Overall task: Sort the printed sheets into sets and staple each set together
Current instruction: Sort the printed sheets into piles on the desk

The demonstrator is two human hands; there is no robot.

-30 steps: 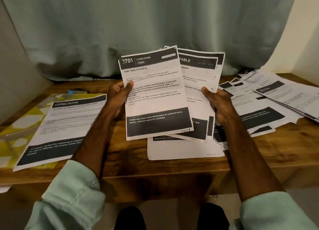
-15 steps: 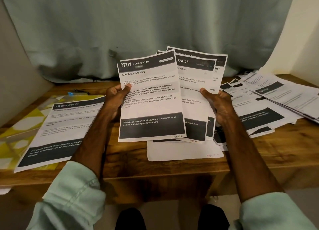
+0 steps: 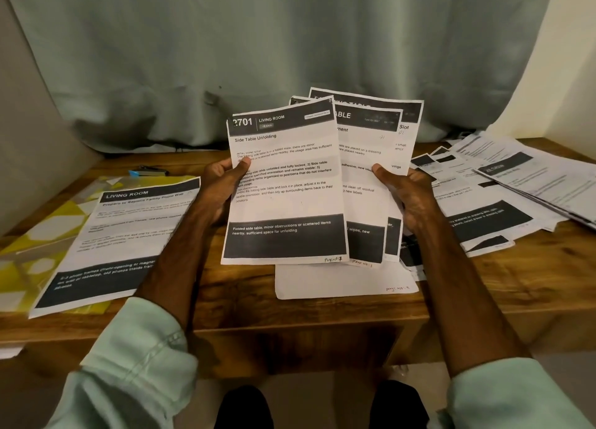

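My left hand (image 3: 222,183) pinches the left edge of the front sheet (image 3: 287,203), headed "2701 Living Room, Side Table Unfolding", held upright above the table. My right hand (image 3: 403,196) grips a fan of several sheets (image 3: 367,158) just behind it and to the right. A blank-looking sheet (image 3: 342,280) lies flat under them near the table's front edge. One printed "Living Room" sheet (image 3: 122,235) lies to the left. A spread pile of printed sheets (image 3: 503,196) covers the right side. A small blue and silver object, perhaps a stapler (image 3: 148,171), lies at the back left.
The wooden table (image 3: 225,299) stands against a pale green curtain (image 3: 258,58). A yellow patterned folder (image 3: 38,245) lies under the left sheet. A cream wall (image 3: 574,74) closes the right side. My knees show below the table's front edge.
The front sheet has shifted left and dropped slightly with my left hand, fanning apart from the sheets in my right hand. The sheets on the table have not moved.
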